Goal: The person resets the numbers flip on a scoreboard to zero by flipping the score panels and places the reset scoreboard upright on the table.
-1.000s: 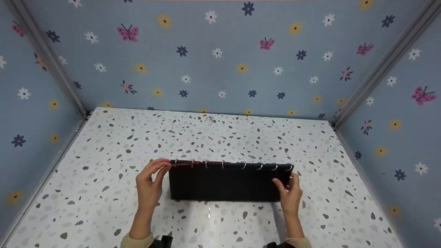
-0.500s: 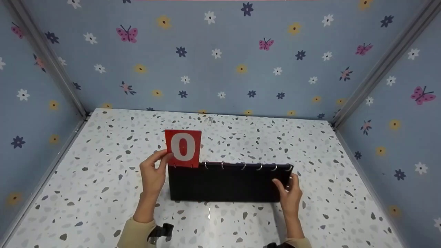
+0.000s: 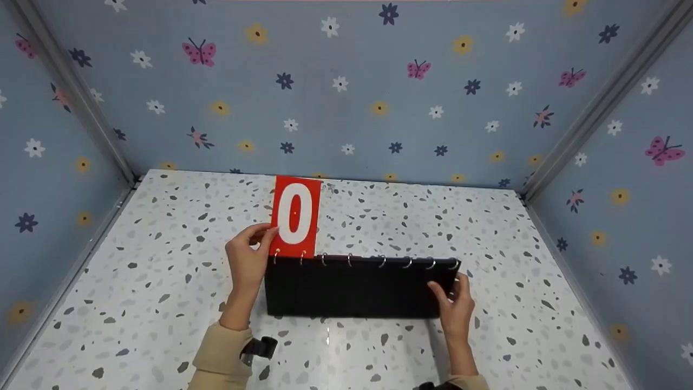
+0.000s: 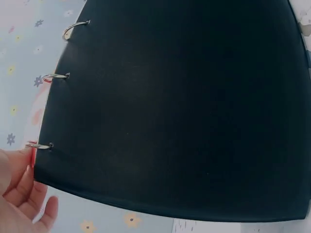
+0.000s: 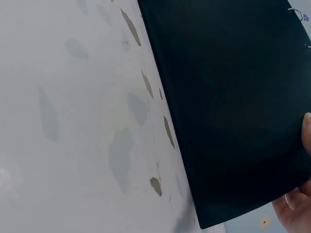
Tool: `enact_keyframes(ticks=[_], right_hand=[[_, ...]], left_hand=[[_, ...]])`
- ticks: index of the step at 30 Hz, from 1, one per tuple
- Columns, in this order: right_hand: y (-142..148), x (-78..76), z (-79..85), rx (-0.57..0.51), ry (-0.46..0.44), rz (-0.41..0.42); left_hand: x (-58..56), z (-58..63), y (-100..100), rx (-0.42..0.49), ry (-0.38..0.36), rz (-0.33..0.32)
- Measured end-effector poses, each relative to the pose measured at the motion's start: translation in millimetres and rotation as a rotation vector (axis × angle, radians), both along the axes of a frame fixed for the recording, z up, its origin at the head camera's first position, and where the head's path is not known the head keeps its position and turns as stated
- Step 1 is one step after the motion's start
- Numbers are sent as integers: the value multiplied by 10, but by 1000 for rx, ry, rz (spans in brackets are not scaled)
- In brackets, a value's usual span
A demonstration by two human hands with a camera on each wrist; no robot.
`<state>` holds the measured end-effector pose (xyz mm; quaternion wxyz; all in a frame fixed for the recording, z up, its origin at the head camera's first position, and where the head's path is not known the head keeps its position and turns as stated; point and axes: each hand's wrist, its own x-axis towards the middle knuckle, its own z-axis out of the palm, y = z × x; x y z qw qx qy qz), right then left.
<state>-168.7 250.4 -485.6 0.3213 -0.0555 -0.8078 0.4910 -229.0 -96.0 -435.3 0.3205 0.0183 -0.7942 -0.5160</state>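
A black flip scoreboard (image 3: 357,287) stands on the table, its plain black side facing me, with several metal rings along its top edge. At its left end a red card (image 3: 311,238) with a white 0 stands up above the edge, threaded on two rings. My left hand (image 3: 250,254) pinches this card by its left side between thumb and fingers. At the right end my right hand (image 3: 456,309) grips the board's edge, thumb on the near face and fingers behind. In the right wrist view, the thumb (image 5: 306,131) lies on the black panel (image 5: 233,107).
The speckled white table (image 3: 162,281) spreads around the board. A blue wall (image 3: 346,108) with flowers and butterflies closes off the back, and similar panels stand at left and right. Dark straps (image 3: 262,347) sit at the sleeves.
The red card has swung up from lying nearly flat at the top edge to upright. My left hand has risen with it and moved slightly right. The right hand stays put.
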Motion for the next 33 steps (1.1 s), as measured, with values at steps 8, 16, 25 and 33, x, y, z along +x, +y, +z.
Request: enact_keyframes(ticks=[8,16,25,33], right_hand=[[-11,8,-2,10,-2,-1],[-10,15,-2,-3,-16,-3],[12,-2,1,7,2,11],[13,-3,32,24,-5,14]], left_hand=[[19,-47,-16,-43,-11,54],[154,-140,-26,-32,30,80],[337,-216,46,-3,-50,88],[371,-286,66,20,-150,58]])
